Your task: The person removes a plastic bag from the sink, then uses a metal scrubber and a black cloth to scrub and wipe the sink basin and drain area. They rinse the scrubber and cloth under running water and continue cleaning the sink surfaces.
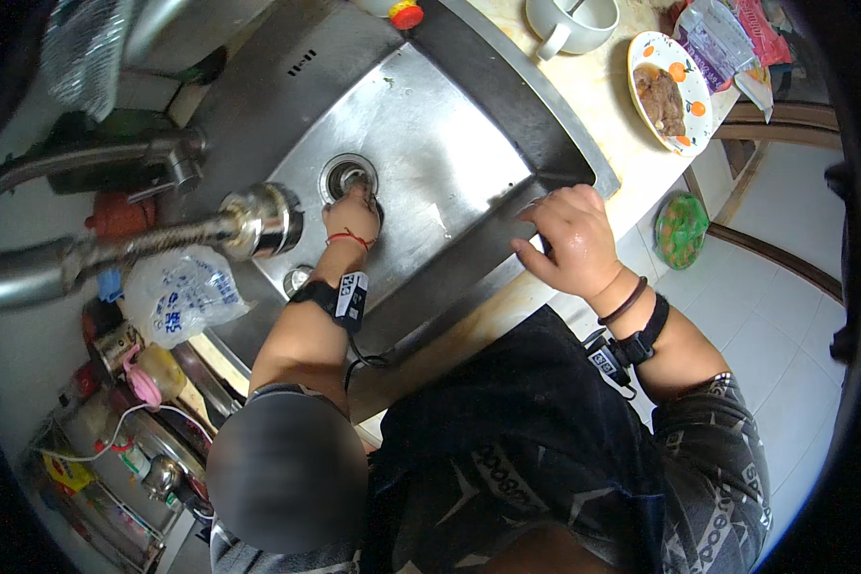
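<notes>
Pale tiled floor (765, 325) at right with a curved brown strip (775, 257), beside a cream, faintly marbled countertop (588, 86).

Left hand (352, 215) at the drain (339, 176) in the sink (430, 124), right hand (574, 239) at its near right corner, tap (163, 232) and plastic bag (187, 295) leftward, 1 cup (574, 44) left of 1 plate (701, 94) on the worktop (598, 100) behind.
</notes>
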`<act>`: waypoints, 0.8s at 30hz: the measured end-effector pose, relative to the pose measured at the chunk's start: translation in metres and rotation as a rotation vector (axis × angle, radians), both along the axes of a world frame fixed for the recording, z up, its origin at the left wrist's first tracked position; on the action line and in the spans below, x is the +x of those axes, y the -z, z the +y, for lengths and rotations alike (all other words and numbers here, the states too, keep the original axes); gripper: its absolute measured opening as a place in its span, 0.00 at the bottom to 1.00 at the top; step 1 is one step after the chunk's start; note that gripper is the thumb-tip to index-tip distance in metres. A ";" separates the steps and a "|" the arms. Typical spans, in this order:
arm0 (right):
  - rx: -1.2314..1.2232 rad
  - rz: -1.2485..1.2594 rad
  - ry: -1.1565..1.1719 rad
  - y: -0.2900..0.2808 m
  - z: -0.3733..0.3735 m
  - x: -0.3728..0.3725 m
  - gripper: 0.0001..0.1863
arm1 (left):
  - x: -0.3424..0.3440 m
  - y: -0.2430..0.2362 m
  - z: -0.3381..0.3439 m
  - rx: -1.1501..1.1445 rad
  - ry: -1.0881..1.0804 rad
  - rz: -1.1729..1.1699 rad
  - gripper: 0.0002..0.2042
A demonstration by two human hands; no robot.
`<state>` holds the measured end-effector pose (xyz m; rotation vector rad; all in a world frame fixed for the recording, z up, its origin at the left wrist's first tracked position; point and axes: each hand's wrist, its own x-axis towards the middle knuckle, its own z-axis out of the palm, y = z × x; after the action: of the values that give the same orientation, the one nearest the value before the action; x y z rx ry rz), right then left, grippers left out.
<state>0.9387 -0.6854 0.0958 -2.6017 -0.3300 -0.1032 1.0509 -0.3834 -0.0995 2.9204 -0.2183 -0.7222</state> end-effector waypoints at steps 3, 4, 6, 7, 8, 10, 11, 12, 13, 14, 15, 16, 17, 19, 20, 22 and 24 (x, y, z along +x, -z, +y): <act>-0.006 -0.019 0.001 -0.002 0.001 -0.001 0.12 | -0.025 -0.033 0.008 -0.182 0.022 0.003 0.13; -0.019 -0.017 -0.003 -0.003 0.002 -0.002 0.12 | -0.033 -0.042 0.011 -0.220 0.080 0.049 0.13; -0.013 -0.034 0.002 -0.005 0.003 -0.003 0.11 | -0.047 -0.055 0.016 -0.264 0.140 0.137 0.11; -0.012 -0.039 0.006 -0.005 0.004 -0.003 0.11 | -0.051 -0.059 0.018 -0.367 0.094 0.173 0.10; -0.002 -0.036 0.006 -0.006 0.004 -0.004 0.11 | -0.055 -0.062 0.021 -0.406 0.106 0.247 0.13; -0.017 -0.053 0.010 -0.006 0.005 -0.005 0.10 | -0.061 -0.068 0.031 -0.512 0.164 0.381 0.21; -0.023 -0.064 0.012 -0.006 0.006 -0.005 0.10 | -0.064 -0.070 0.037 -0.566 0.220 0.453 0.25; -0.026 -0.070 0.014 -0.006 0.006 -0.005 0.09 | -0.067 -0.073 0.045 -0.553 0.317 0.352 0.34; -0.027 -0.075 0.013 -0.005 0.006 -0.006 0.09 | -0.067 -0.076 0.053 -0.492 0.189 0.251 0.35; -0.027 -0.078 0.014 -0.004 0.006 -0.006 0.09 | -0.067 -0.078 0.063 -0.401 0.076 0.179 0.37; -0.022 -0.072 0.017 -0.003 0.006 -0.006 0.09 | -0.067 -0.081 0.073 -0.310 -0.033 0.097 0.39; -0.018 -0.062 0.020 -0.002 0.006 -0.006 0.09 | -0.066 -0.084 0.086 -0.127 -0.181 0.089 0.42; -0.010 -0.059 0.026 -0.002 0.006 -0.006 0.09 | -0.067 -0.085 0.095 0.077 -0.345 0.038 0.45; -0.023 -0.061 0.019 0.000 0.006 -0.006 0.09 | -0.075 -0.081 0.107 0.171 -0.435 0.164 0.46; -0.032 -0.064 0.020 0.000 0.006 -0.006 0.09 | -0.078 -0.077 0.112 0.227 -0.485 0.222 0.47; -0.041 -0.063 0.016 0.000 0.006 -0.005 0.09 | -0.079 -0.069 0.120 0.209 -0.471 0.289 0.47; -0.046 -0.064 0.014 0.000 0.006 -0.005 0.09 | -0.079 -0.061 0.122 0.189 -0.490 0.274 0.44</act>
<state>0.9337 -0.6790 0.0956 -2.6502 -0.3413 -0.1866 0.9719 -0.2610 -0.0385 2.8090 0.5984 -1.0760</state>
